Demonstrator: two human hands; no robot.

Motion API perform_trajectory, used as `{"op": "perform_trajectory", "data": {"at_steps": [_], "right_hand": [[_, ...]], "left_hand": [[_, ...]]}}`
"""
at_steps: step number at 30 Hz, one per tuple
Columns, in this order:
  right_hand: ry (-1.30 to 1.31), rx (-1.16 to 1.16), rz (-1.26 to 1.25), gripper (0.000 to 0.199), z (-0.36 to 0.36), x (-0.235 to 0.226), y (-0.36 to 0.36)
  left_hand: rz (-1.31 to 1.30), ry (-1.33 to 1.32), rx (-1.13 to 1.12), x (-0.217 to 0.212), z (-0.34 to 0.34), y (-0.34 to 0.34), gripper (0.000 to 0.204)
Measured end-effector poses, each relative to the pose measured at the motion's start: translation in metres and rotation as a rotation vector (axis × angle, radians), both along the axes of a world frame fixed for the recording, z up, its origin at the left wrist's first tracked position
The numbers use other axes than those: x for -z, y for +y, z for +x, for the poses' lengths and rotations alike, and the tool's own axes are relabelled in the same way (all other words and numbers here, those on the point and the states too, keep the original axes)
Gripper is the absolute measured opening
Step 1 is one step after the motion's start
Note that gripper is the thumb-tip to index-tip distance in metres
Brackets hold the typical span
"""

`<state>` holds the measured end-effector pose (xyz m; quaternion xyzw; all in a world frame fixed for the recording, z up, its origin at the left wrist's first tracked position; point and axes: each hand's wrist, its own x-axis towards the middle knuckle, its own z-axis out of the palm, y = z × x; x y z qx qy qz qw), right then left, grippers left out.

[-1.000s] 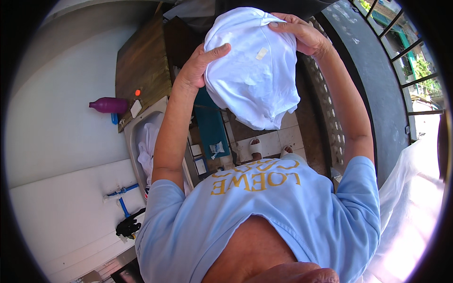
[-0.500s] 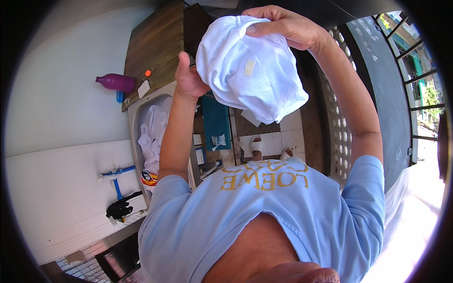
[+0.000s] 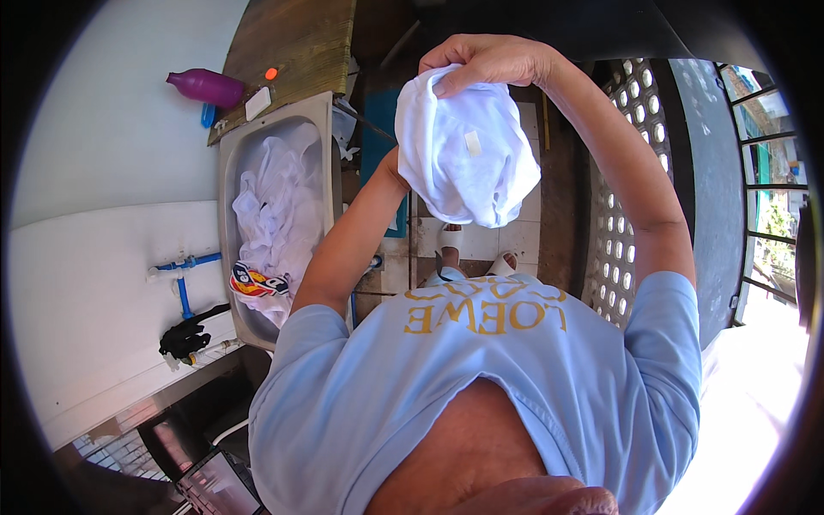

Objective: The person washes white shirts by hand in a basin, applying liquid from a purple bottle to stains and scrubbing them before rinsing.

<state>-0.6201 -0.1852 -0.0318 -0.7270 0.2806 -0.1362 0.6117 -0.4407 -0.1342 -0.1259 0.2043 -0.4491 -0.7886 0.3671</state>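
Note:
A bunched white garment (image 3: 468, 163) with a small pale label patch hangs in front of me, above the floor. My right hand (image 3: 493, 62) grips its upper edge, thumb on the near side and fingers folded over the cloth. My left hand (image 3: 396, 163) reaches up behind the garment's left side. Only a bit near the wrist shows; its fingers are hidden by the cloth. Left of my left forearm, more white garments (image 3: 276, 193) lie in a heap in a metal sink (image 3: 325, 137), one with a red, yellow and blue print (image 3: 257, 281).
A wooden counter (image 3: 292, 39) adjoins the sink's far end; on it are a purple bottle (image 3: 206, 87), an orange cap (image 3: 271, 74) and a white block (image 3: 257, 103). Blue pipes (image 3: 184, 292) and a black cloth (image 3: 184, 339) are on the left wall. A perforated wall (image 3: 611, 215) stands right.
The garment has moved down and is more bunched. My left hand has gone from beside it to behind it. My right hand keeps its grip. More of the sink shows.

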Motion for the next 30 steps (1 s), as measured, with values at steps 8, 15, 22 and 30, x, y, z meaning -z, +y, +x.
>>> {"op": "perform_trajectory", "data": {"at_steps": [8, 15, 22, 30], "right_hand": [[-0.334, 0.117, 0.019, 0.084, -0.018, 0.070, -0.004], [-0.163, 0.358, 0.335, 0.082, -0.053, 0.177, 0.045], [0.137, 0.215, 0.329, 0.105, 0.013, 0.173, 0.058], [-0.510, 0.483, 0.582, 0.054, 0.166, 0.062, -0.039]], "left_hand": [[-1.078, -0.618, -0.027, 0.051, 0.059, -0.002, 0.047], [-0.394, -0.147, 0.145, 0.082, 0.098, 0.010, 0.039], [-0.749, -0.375, -0.265, -0.015, 0.088, -0.025, 0.039], [-0.892, -0.470, -0.581, -0.111, 0.168, -0.105, 0.039]]}}
